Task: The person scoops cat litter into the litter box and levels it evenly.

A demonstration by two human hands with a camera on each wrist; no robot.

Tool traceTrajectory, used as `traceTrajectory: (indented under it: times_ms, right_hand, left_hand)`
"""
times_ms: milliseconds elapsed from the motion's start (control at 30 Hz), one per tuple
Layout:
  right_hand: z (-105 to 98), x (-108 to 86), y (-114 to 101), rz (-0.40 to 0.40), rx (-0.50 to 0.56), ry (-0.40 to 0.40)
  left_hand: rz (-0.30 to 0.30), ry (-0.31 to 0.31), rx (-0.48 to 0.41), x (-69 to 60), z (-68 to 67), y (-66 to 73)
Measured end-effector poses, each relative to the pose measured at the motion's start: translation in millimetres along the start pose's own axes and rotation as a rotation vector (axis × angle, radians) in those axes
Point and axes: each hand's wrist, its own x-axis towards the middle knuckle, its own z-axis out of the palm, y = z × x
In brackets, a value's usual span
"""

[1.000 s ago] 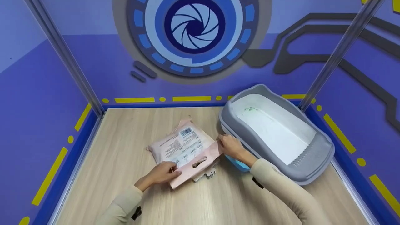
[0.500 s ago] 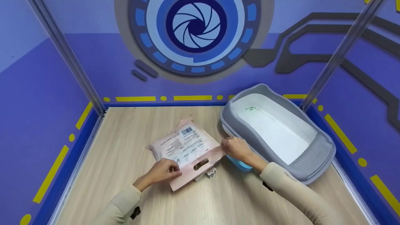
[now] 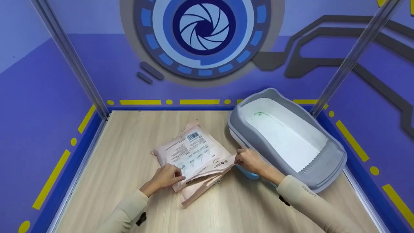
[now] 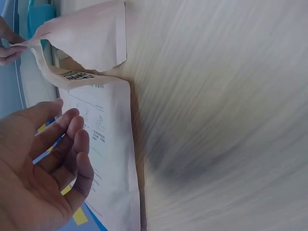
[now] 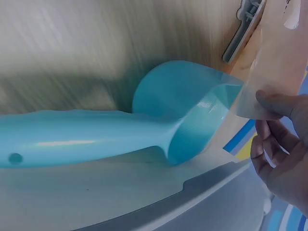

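Note:
A pale pink printed bag (image 3: 190, 153) lies flat on the table. Its near edge is torn across, and the strip (image 3: 199, 191) with the handle hole hangs partly detached, still joined towards the right. My right hand (image 3: 252, 161) pinches the bag's right corner between thumb and fingers, as the right wrist view also shows. At the near left corner is my left hand (image 3: 166, 176); in the left wrist view its fingers (image 4: 77, 139) are loosely bent over the bag, thumb apart, gripping nothing. A blue scoop (image 5: 82, 137) lies below the right hand.
To the right stands a grey litter tray (image 3: 239, 124) with a white inside, close to my right forearm. A small grey object (image 5: 243, 29), partly hidden, lies by the bag. Purple walls (image 3: 97, 64) enclose the table on the back and sides.
My right hand has moved right and slightly nearer with the bag's corner. The near edge has torn open, the handle strip coming away. My left hand has barely moved.

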Motion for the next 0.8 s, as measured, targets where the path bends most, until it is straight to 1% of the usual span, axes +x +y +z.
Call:
traceTrajectory:
  times_ms: [100,200,300,400,500,567,600,667,800]
  right_hand:
    - [2,-3.7,1,-0.011,0.004,-0.019]
    - [3,-7.2,1,-0.021,0.016,-0.055]
    - [3,-10.0,1,-0.044,0.031,-0.114]
    - [-1,-11.8,4,-0.059,0.048,-0.191]
    - [-5,-12.9,3,-0.021,0.09,-0.27]
    - [-6,-12.3,2,0.025,0.119,-0.297]
    - [-6,-11.5,1,0.043,0.126,-0.298]
    - [-5,-9.3,0,0.058,0.13,-0.275]
    - [2,-3.3,-1,0.035,0.094,-0.224]
  left_hand:
    - [0.002,-0.029,-0.018,0.2,1.3,-0.2]
    - [0.01,-0.041,-0.015,-0.2,3.2,-0.1]
    - [0.019,-0.062,-0.016,-1.8,3.6,0.1]
    - [0.035,-0.09,-0.039,-0.8,3.5,0.9]
    - [0.05,-0.11,-0.06,0.0,3.5,1.2]
    - [0.053,-0.118,-0.068,0.5,3.2,1.5]
    - [0.05,-0.121,-0.069,0.7,3.3,1.3]
    - [0.042,-0.125,-0.067,0.7,3.7,0.9]
    - [0.036,-0.111,-0.046,-0.4,5.8,-0.6]
